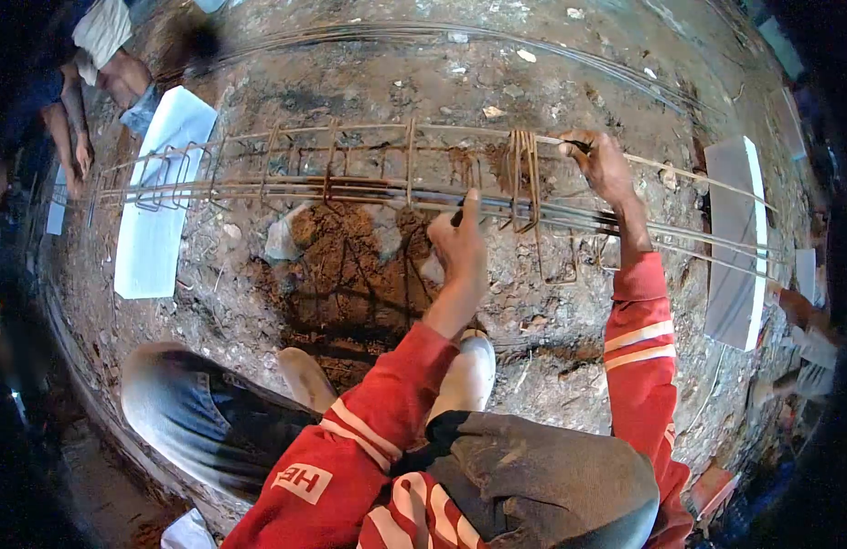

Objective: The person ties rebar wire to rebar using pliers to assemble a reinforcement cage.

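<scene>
A long cage of steel bars (pixel 369 188) with square stirrups (pixel 410 165) stretches across in front of me. My left hand (pixel 460 245) is at the lower bars, its index finger pointing up against them and the other fingers curled. A dark patch shows between thumb and finger; what it is I cannot make out. My right hand (pixel 605 169) has its fingers closed around the upper steel bar (pixel 657 165), right of a bunch of stirrups (pixel 524 178) pushed close together. One stirrup (pixel 556 261) hangs lower, below the bars.
White blocks stand under the cage at left (pixel 158 206) and right (pixel 734 242). Dug soil (pixel 341 274) lies below the middle, near my boots (pixel 466 371). More loose bars (pixel 396 29) lie behind. Another person's hands (pixel 79 165) are at the left end; another person's arm (pixel 798 306) is at far right.
</scene>
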{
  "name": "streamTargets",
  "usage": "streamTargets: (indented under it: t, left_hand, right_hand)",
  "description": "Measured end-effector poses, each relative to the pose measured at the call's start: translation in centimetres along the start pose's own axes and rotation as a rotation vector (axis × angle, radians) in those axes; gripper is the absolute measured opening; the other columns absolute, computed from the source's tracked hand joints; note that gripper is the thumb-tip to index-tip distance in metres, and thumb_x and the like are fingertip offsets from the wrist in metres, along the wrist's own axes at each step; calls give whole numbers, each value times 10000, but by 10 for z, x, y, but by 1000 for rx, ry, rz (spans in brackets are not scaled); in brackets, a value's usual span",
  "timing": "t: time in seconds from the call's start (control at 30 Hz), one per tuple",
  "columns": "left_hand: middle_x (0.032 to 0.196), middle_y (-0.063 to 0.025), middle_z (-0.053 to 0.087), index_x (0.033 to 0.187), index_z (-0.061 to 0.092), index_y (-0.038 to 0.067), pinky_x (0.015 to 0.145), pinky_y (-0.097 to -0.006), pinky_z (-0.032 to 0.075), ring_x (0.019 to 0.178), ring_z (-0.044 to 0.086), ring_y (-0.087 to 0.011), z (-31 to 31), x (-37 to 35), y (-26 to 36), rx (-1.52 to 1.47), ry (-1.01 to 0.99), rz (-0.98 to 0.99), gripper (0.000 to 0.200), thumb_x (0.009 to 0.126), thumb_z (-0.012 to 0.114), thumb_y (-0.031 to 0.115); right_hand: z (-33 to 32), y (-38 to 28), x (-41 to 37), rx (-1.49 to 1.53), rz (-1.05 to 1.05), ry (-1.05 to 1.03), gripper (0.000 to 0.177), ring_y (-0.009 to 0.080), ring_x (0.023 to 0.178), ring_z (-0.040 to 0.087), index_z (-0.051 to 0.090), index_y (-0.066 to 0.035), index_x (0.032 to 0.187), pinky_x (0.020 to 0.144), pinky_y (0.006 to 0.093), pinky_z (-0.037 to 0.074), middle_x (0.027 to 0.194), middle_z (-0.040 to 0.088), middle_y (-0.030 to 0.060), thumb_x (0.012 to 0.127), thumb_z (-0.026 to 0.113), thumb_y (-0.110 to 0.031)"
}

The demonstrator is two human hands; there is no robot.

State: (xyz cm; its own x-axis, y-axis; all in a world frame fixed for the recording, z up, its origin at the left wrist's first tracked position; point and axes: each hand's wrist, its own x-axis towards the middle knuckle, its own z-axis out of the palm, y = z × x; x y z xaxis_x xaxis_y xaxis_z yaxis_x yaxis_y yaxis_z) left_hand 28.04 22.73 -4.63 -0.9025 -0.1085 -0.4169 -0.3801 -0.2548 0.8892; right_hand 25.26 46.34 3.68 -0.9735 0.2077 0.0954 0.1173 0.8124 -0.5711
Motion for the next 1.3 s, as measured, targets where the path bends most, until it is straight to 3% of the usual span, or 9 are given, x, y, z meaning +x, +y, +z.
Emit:
streamTargets:
  t: [0.1, 0.4, 0.47, 0.63, 0.77, 0.83, 0.93, 1.0, 1.3]
  left_hand:
    - [811, -125, 516, 787, 561, -56, 719, -393, 395, 786, 461, -217, 13, -4, 6, 179, 195, 126, 584, 845, 646, 518]
    - [553, -141, 427, 618, 490, -83, 615, -427, 359, 600, 412, -224, -4, -9, 13, 319, 59, 188, 596, 862, 640, 441]
    - [583, 10, 335, 585, 433, 17, 543, -358, 304, 603, 321, -113, -4, -15, 21, 299, 76, 219, 524, 875, 653, 394]
    - [590, -35, 459, 638, 515, -7, 590, -345, 379, 615, 401, -119, 0, -18, 27, 213, 68, 143, 517, 863, 651, 438]
    - [610, -146, 509, 715, 583, -29, 616, -394, 402, 591, 458, -211, -1, -25, 17, 152, 43, 69, 515, 887, 596, 456]
    - [615, -150, 518, 738, 589, -23, 618, -391, 410, 589, 481, -216, -5, -30, 13, 198, 5, 98, 498, 893, 588, 450]
    - [655, -158, 558, 798, 601, -12, 616, -374, 429, 611, 544, -217, -4, -44, 17, 195, -90, 146, 392, 906, 581, 364]
    - [667, -146, 581, 816, 604, -8, 608, -349, 439, 615, 551, -209, -5, -49, 39, 299, -39, 480, 280, 894, 596, 261]
    - [866, -76, 638, 860, 631, 54, 759, -370, 433, 813, 586, -246, -37, 28, 87, 747, 240, 964, 152, 813, 676, 191]
  right_hand:
    - [0, -4, 1, 8, -3, 47, 250, 306, 885, 669, 697, -62, 1020, 767, 393, 497, 962, 695, 165, 851, 690, -245]
    - [12, 27, -3, 114, -139, 121, 168, 233, 792, 643, 690, -37, 966, 717, 342, 489, 869, 681, 143, 831, 692, -137]
    - [17, 26, -7, 118, -143, 199, 180, 238, 814, 647, 679, -28, 970, 729, 351, 491, 892, 673, 149, 796, 698, -70]
    - [17, -35, -28, -158, -85, 447, 147, 298, 859, 624, 630, -27, 968, 752, 386, 473, 946, 649, 161, 828, 664, -61]
    - [33, -77, -43, -17, 179, 162, 291, 241, 674, 617, 537, -57, 1161, 636, 353, 470, 777, 646, 132, 902, 621, -159]
    - [46, -72, -43, 601, 181, 63, 370, 166, 607, 584, 493, -86, 1200, 557, 319, 443, 718, 646, 102, 877, 658, -159]
    - [42, -77, -41, 421, 270, 35, 355, 131, 626, 577, 497, -76, 1132, 531, 280, 430, 762, 664, 98, 834, 684, -121]
    - [46, -76, -37, 609, 276, 17, 301, 132, 639, 581, 511, -69, 1067, 552, 285, 437, 764, 665, 77, 824, 684, -108]
    - [52, -70, -28, 352, 222, 101, 274, 136, 652, 572, 558, -51, 892, 602, 307, 459, 720, 629, 61, 750, 782, -123]
